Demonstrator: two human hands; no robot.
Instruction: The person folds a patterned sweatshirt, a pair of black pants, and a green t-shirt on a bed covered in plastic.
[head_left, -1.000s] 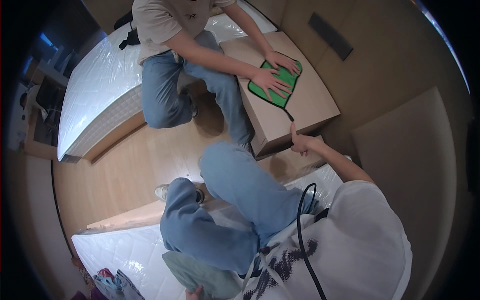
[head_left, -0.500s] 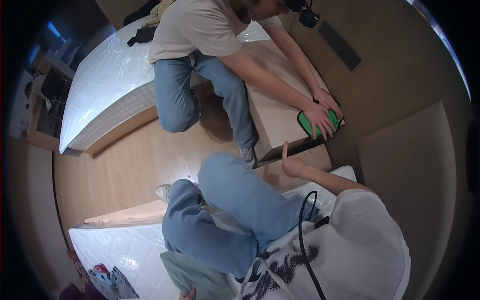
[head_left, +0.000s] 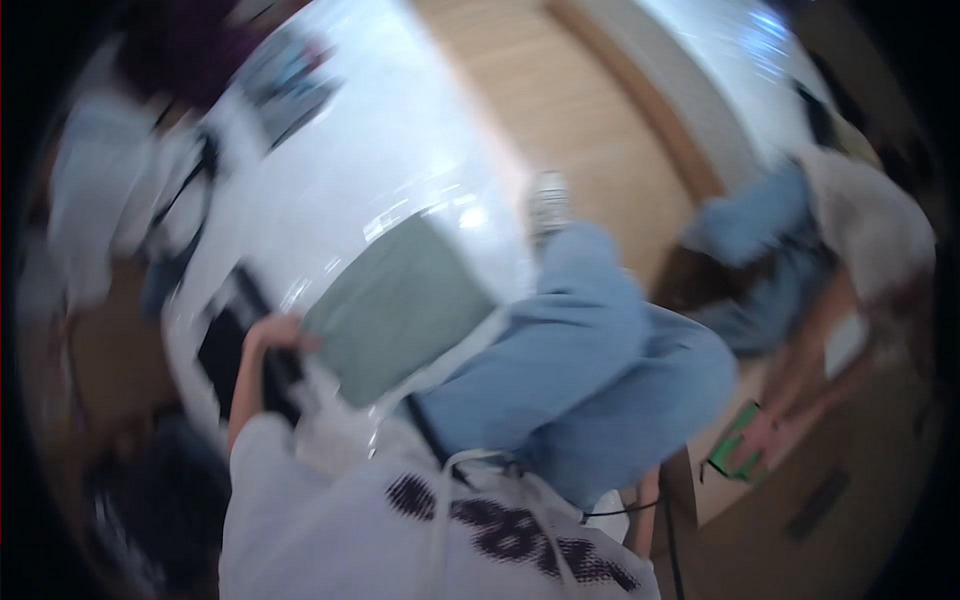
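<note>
A flat grey-green folded cloth (head_left: 400, 310) lies on the plastic-wrapped mattress (head_left: 370, 120), beside my bent legs. My left hand (head_left: 280, 332) is at its left edge, fingers closed on that edge, though motion smears them. Dark items (head_left: 235, 350) lie just beyond this hand. Of my right arm only a strip shows by my knee at the lower right; its hand is hidden. At the right, another person's hands (head_left: 775, 435) press on a bright green cloth (head_left: 738, 448) on a pale wooden box (head_left: 705, 490).
Folded clothes (head_left: 290, 90) sit on the far left of the mattress. A person in white (head_left: 110, 190) is at the left edge. Past my foot runs a wooden floor (head_left: 560, 110), with a second wrapped mattress (head_left: 700, 60) beyond it. A dark cable (head_left: 672, 550) hangs at the lower right.
My view has swung left, bringing the grey-green cloth and my left hand to the middle left. My right hand, raised with one finger pointing before, has dropped out of clear sight.
</note>
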